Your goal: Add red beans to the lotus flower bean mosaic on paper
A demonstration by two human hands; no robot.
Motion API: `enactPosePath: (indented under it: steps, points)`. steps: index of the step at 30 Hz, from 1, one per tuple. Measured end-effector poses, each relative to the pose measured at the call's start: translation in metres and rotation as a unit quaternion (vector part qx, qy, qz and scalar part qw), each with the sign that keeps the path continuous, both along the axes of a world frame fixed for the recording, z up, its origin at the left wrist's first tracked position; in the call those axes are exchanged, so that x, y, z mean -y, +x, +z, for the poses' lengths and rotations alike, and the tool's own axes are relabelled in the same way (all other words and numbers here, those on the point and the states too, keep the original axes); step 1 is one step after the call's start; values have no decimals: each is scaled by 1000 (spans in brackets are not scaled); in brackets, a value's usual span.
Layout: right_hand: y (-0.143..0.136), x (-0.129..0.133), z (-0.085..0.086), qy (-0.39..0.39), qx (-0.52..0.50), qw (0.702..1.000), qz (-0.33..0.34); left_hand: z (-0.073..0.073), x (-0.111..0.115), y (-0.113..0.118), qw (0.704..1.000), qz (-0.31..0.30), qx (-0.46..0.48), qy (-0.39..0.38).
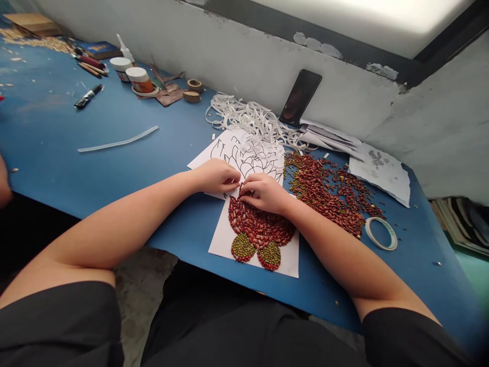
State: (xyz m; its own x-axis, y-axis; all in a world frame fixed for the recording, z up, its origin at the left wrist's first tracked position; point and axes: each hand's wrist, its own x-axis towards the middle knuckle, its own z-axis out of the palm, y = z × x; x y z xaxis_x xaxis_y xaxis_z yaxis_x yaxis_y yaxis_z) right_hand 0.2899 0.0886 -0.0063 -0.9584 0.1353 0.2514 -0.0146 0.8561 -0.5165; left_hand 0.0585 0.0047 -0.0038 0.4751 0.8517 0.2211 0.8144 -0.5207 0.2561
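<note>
A white sheet (221, 239) lies at the table's front edge, covered with a shape of red beans (263, 224). Two rounded patches of green beans (243, 246) edged with red ones sit at its near end. My left hand (219, 176) is at the shape's upper left, fingers curled and thumb close to the index finger. Close beside it, my right hand (267, 193) rests over the top of the bean shape with its fingers bent in a pinch. Whatever either hand's fingertips hold is too small or hidden. Beneath both hands is a sheet with a black line drawing (229, 148).
Loose red and green beans (324, 188) spread to the right, near a tape roll (381, 233). Behind are curled white paper strips (248, 114) and a phone (301, 97) leaning on the wall. Jars (139, 80), a marker (88, 97) and a pale strip (118, 141) lie left.
</note>
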Motion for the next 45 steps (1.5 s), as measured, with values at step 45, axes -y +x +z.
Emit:
enactPosePath:
  steps: [45]
  points:
    - [49,-57,91,94,200,940,-260,5,1,-2,1000,6,11,-26]
